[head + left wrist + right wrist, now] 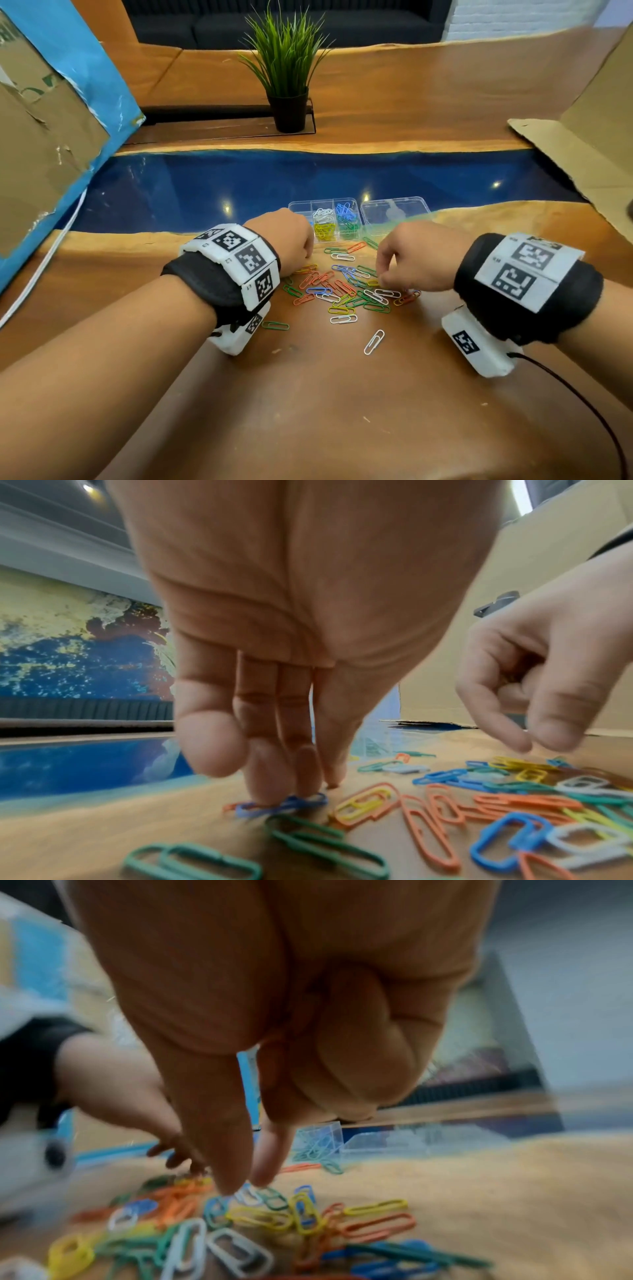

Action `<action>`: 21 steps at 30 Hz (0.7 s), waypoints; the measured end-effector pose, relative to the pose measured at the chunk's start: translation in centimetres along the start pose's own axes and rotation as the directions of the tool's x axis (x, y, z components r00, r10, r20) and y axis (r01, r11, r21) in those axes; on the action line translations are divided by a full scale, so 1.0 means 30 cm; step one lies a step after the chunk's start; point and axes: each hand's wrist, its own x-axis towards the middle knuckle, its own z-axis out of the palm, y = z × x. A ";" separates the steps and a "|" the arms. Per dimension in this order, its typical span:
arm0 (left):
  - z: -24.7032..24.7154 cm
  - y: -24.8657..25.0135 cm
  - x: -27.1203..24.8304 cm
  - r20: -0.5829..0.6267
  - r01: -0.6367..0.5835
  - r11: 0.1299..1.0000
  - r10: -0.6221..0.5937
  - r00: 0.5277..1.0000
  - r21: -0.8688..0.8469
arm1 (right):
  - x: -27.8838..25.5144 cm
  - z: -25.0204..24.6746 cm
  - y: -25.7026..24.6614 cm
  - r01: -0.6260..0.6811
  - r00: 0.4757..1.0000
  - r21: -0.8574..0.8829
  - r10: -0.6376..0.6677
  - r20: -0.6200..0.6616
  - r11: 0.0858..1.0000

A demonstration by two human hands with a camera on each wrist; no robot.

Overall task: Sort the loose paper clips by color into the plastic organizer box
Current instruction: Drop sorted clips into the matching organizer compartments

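- My left hand [274, 647] has its fingertips [270, 785] pressed together on a blue clip [284, 804] at the pile's 9 o'clock edge; I should slide it free before lifting.
- My right hand [416, 255], at the pile's 3 o'clock, pinches down toward a white clip [247, 1195]; whether it has closed on it I cannot tell.
- The clips [342, 287] lie tangled on the bench [308, 394], so take one each.
- The box [352, 205] sits at 12 o'clock; blue goes with blue.

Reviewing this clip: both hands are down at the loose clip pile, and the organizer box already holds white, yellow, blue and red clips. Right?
Not red. In the head view the organizer box holds white, yellow, blue and green clips; the orange-red clips lie loose on the table.
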 end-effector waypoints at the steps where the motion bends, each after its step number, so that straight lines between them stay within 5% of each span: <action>1: 0.001 -0.001 0.001 -0.007 -0.002 1.000 0.002 1.000 0.000 | 0.001 0.004 -0.008 -0.004 1.000 -0.037 0.005 0.011 0.999; 9: 0.012 0.010 -0.008 -0.027 -0.024 0.999 0.025 0.999 0.047 | 0.012 0.033 -0.021 0.005 1.000 -0.089 -0.005 0.000 0.996; 15: 0.018 0.000 -0.002 -0.003 -0.024 1.000 0.024 1.000 0.015 | 0.007 0.001 0.035 -0.062 0.998 0.334 0.052 0.036 0.941; 21: 0.030 0.003 0.012 -0.036 -0.007 0.999 0.008 0.999 0.037 | 0.008 -0.003 0.071 -0.173 0.983 0.900 0.127 0.133 0.399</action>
